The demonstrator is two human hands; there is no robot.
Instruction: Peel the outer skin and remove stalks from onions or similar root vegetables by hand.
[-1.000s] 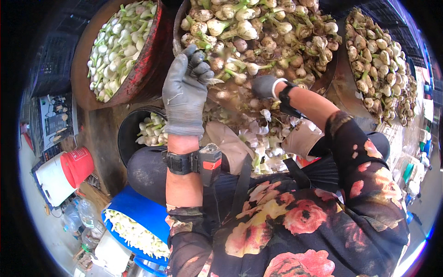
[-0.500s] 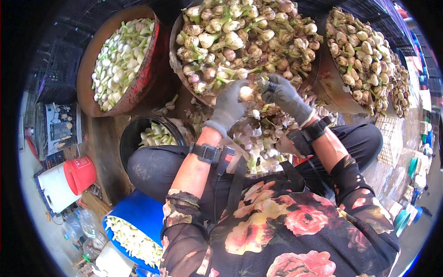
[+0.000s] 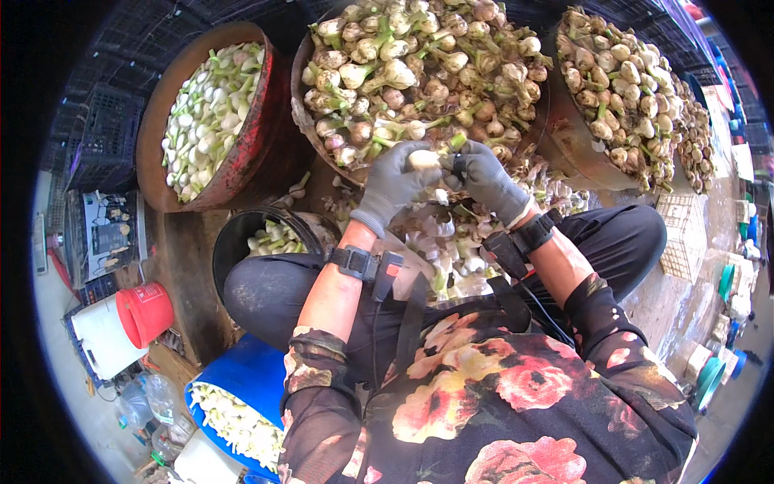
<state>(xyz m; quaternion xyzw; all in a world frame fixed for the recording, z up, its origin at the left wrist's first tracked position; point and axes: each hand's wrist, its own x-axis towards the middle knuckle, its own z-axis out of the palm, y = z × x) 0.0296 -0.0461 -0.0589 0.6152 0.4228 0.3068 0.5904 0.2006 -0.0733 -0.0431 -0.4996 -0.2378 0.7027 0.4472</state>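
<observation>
Two gloved hands on one garlic bulb, seen from my head camera.

My left hand [image 3: 391,179] has its grip closed around a pale garlic bulb [image 3: 425,159], and my right hand [image 3: 486,179] pinches closed on the green stalk end [image 3: 456,143] of the same bulb. The bulb sits between both hands, just in front of the big middle basin [image 3: 300,121] of unpeeled bulbs. Its long axis runs about left to right, a little tilted, with the round head toward my left hand and the stalk pointing right and away from me. Both hands touch it, so neither is nearer. A black bucket [image 3: 230,242] stands by my left knee, and a red-brown basin [image 3: 246,157] of cleaned bulbs is further left.
</observation>
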